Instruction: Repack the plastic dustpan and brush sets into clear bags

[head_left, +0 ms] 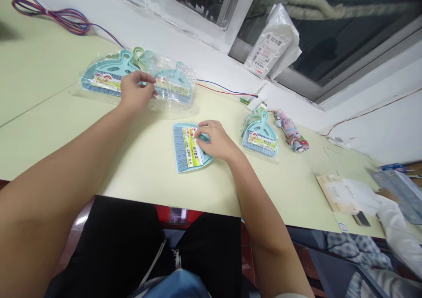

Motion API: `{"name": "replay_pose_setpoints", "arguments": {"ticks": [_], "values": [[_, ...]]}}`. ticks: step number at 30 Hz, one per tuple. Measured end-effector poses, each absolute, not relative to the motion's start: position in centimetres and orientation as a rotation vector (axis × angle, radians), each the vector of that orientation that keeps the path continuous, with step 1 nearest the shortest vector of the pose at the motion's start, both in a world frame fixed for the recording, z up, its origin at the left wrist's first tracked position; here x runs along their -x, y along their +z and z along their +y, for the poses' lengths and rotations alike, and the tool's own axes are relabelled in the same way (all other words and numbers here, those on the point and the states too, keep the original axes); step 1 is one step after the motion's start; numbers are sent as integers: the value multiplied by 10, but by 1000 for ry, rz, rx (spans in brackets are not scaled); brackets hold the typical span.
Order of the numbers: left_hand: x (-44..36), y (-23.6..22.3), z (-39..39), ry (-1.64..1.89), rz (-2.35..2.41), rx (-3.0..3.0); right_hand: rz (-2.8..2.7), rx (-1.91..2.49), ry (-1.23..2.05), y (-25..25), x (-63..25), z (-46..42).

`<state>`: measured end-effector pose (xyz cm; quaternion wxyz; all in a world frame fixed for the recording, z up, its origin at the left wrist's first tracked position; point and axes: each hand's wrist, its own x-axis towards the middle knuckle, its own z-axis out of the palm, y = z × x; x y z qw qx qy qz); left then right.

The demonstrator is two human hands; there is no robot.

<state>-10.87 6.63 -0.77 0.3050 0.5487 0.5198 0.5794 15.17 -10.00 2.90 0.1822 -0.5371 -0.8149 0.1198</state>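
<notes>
In front of me lies a light-blue dustpan and brush set (184, 150) with a printed card across its grey-blue bristles. My right hand (214, 140) is closed around its handle end, and the fingers hide part of it. Farther left, my left hand (136, 89) pinches the edge of a clear plastic bag (165, 107) that wraps another blue dustpan set (174, 85). Beside that hand lies one more bagged blue set (102, 76), and a green dustpan handle (140, 57) shows behind it.
Bagged dustpan sets (260, 135) lie on the right, beside a rolled patterned cloth item (292, 131). Coiled cables (66, 21) lie at back left. A white plastic package (272, 45) leans against the window. At far right, another person's sleeve (400, 232) reaches over the table near a phone (361, 219).
</notes>
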Motion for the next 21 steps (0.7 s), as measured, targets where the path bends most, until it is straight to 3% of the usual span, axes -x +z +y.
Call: {"name": "replay_pose_setpoints", "arguments": {"ticks": [5, 11, 21], "values": [[109, -9, 68, 1571, 1358, -1461, -2217, 1547, 276, 43, -154, -104], [109, -7, 66, 1586, 1318, -1465, -2082, 1934, 264, 67, -168, -113], [107, -6, 65, 1540, 1365, -1445, -2117, 2076, 546, 74, -145, -121]]}}
